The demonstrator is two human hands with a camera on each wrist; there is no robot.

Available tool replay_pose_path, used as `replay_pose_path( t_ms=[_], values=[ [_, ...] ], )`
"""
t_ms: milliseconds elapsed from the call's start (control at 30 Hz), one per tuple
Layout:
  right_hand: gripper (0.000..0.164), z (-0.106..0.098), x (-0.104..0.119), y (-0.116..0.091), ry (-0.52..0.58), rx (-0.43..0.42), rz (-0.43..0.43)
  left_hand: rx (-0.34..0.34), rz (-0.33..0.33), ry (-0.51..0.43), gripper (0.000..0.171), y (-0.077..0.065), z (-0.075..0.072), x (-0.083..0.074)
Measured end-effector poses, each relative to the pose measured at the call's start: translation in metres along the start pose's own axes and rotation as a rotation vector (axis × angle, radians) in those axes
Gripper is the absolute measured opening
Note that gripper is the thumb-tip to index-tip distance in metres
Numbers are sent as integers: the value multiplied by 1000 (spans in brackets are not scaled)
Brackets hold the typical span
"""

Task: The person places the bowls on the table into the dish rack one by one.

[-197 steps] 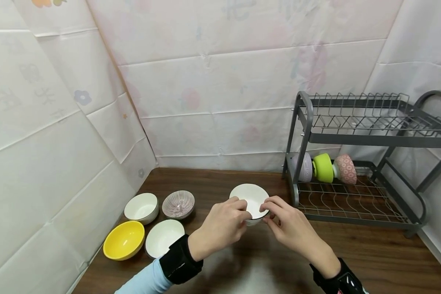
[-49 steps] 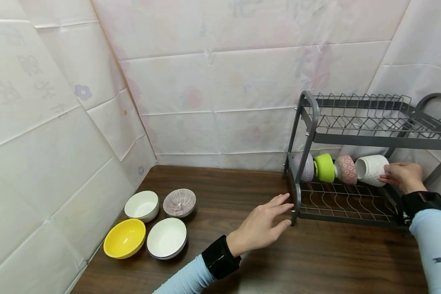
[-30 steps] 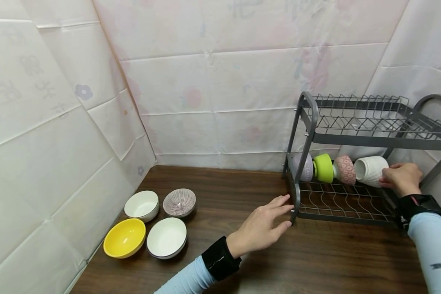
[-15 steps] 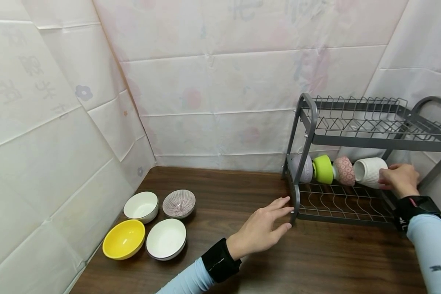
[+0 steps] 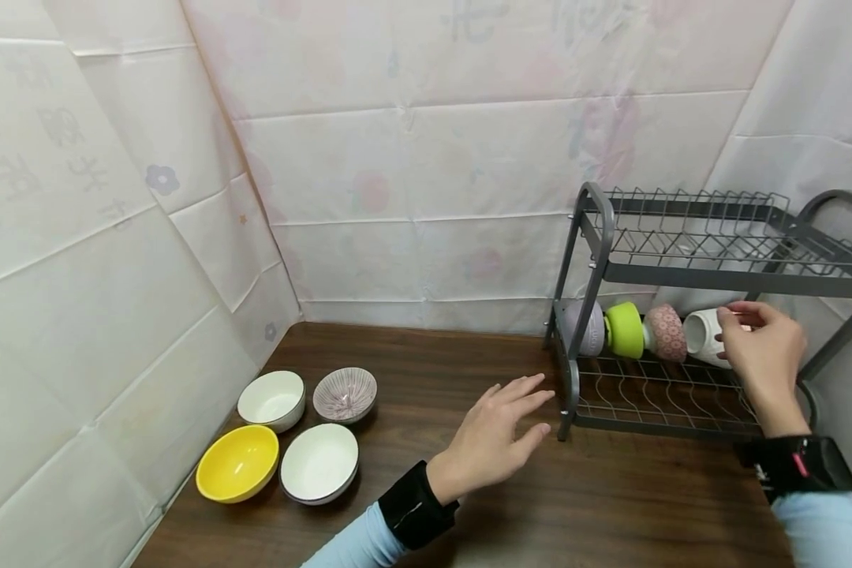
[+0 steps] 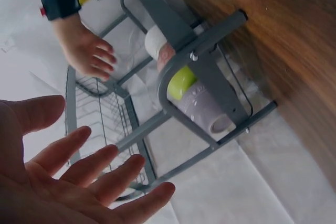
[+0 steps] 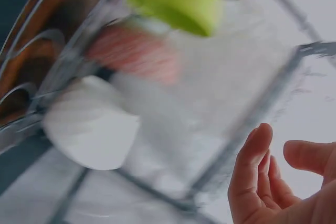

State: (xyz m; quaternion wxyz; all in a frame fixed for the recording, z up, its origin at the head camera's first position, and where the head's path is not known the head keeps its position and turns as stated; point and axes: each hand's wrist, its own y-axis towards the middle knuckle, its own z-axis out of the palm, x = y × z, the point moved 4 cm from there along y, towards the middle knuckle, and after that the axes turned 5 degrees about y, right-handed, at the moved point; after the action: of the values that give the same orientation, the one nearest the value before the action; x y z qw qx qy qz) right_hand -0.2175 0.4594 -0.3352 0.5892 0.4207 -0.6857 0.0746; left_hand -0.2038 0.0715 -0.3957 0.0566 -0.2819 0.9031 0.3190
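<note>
My right hand (image 5: 763,347) is beside a white textured cup (image 5: 701,335) that lies on its side on the lower tier of the dish rack (image 5: 738,278). In the right wrist view its curved fingers (image 7: 252,166) hold nothing, and a gap separates them from the white cup (image 7: 92,124). A pink patterned bowl (image 5: 666,333), a lime green cup (image 5: 624,330) and a lavender cup (image 5: 591,328) lie in a row to its left. My left hand (image 5: 490,434) hovers over the table just left of the rack, fingers spread, holding nothing.
At the table's left stand a white bowl (image 5: 273,399), a striped bowl (image 5: 345,394), a yellow bowl (image 5: 237,464) and a dark-rimmed white bowl (image 5: 319,464). The rack's upper wire tier (image 5: 689,237) overhangs the cups. White sheeting (image 5: 397,173) covers the walls.
Earliest, both hands held a white vessel over the table. Later my right hand held the white cup in the rack; now it has let go and drawn away. My left hand shifted slightly left.
</note>
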Motion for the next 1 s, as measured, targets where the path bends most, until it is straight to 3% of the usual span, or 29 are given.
replay_pose_path(
  t_ms=[200,367,433,700,1000],
  values=[
    [31,15,46,-66,-55,-80,-264,-82,-55,25,40,-7,-16,9],
    [18,34,70,-115,10,1,-642,-138,-71,40,36,-10,-24,19],
    [19,44,76,-130,46,63,-734,-157,-77,35,35,-11,-26,23],
    [26,70,86,-154,41,232,-751,-144,-146,30,27,-13,-32,32],
    [28,86,81,-159,57,304,-720,-122,-182,33,22,-14,-34,35]
  ],
)
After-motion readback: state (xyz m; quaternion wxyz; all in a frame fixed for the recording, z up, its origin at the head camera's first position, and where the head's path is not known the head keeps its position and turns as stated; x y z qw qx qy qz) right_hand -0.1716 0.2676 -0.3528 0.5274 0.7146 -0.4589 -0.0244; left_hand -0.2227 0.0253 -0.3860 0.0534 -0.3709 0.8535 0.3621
